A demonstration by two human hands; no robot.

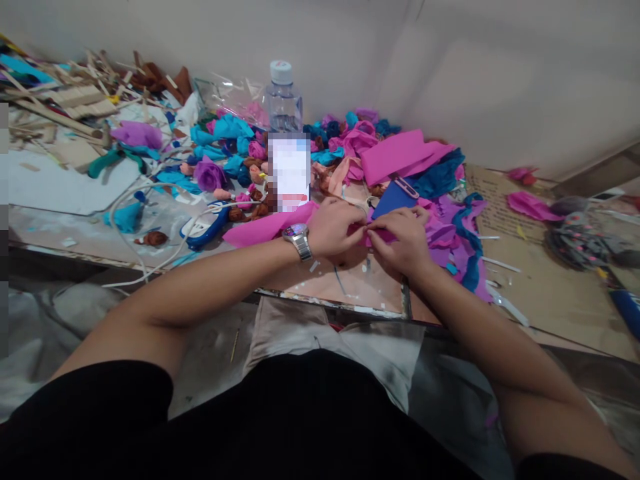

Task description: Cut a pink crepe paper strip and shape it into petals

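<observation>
A strip of bright pink crepe paper runs beneath my left wrist towards the fingers. My left hand, with a metal watch on the wrist, pinches pink paper at the fingertips. Facing it, my right hand has its thumb and forefinger closed on the same small pink piece; the fingertips of both hands nearly meet. Just behind the right hand lies a flat blue object with a small pink-handled tool at its edge. Purple and blue crepe paper is heaped beside the right hand.
A clear bottle stands at the back, with a blurred-out phone screen before it. Paper flowers and wood sticks crowd the left. A white cord leads to a blue-and-white device. Cardboard lies right.
</observation>
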